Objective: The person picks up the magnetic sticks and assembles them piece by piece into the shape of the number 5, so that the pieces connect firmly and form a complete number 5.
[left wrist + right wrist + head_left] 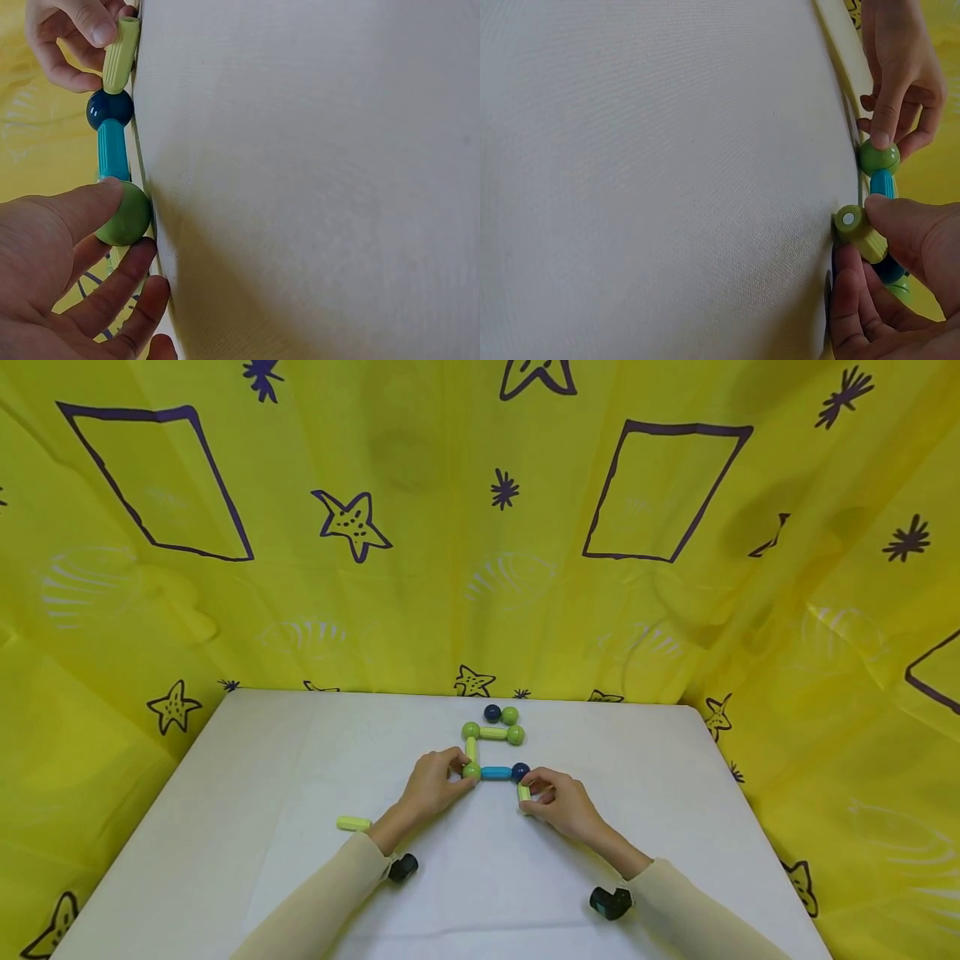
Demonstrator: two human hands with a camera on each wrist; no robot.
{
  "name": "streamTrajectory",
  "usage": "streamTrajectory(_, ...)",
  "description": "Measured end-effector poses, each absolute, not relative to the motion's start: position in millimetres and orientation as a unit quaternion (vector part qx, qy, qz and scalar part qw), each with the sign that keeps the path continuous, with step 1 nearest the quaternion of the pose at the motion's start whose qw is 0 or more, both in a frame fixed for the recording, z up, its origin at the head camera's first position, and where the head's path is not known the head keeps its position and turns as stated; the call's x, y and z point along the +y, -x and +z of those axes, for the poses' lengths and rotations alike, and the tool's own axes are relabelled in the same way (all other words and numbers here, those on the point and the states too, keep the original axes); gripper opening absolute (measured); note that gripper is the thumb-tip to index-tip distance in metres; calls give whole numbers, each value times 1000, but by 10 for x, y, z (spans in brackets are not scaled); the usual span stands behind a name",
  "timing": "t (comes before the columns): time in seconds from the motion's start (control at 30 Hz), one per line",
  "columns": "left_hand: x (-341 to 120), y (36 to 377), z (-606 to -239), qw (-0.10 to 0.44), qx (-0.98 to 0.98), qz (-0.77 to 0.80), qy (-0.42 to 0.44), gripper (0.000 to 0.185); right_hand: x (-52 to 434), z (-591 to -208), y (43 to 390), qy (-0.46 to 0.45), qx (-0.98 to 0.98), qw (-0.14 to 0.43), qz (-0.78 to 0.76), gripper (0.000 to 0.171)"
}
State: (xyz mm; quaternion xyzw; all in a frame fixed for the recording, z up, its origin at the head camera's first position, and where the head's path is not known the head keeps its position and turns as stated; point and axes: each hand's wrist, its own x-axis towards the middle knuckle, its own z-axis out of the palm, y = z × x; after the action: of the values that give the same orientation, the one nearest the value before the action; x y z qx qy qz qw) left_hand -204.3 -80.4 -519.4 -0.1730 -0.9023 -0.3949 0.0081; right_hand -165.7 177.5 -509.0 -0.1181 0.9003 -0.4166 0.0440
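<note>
- Two hands work at a chain of rods and balls on the white table, with the blue rod as landmark.
- Far left of it, a loose yellow rod lies alone.
- Left hand pinches the green ball at the blue rod's left end.
- Dark ball sits touching its right end.
- Right hand pinches a short yellow rod just below that dark ball, touching it.
</note>
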Motion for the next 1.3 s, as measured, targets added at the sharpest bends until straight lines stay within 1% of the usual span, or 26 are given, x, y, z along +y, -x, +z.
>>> streamTrajectory(0.17,-810,2043,-5180,14,-903,-390,178,22,1837,-5046,1670,141,893,68,-422,28)
streamTrajectory(0.33,-819,2033,-5170,16,-905,-382,185,24,1954,-4989,1689,185,881,108,-421,32)
streamTrajectory(0.47,-825,2025,-5165,29,-904,-378,197,23,2064,-4905,1718,210,876,119,-418,36)
streamTrajectory(0.63,-828,2031,-5181,41,-904,-376,201,22,2199,-4783,1773,219,879,114,-408,41)
streamTrajectory(0.97,-832,2047,-5211,39,-904,-376,202,23,2365,-4598,1868,229,883,85,-401,46)
streamTrajectory(1.3,-835,2048,-5206,37,-901,-381,202,22,2452,-4567,1982,224,889,70,-394,63)
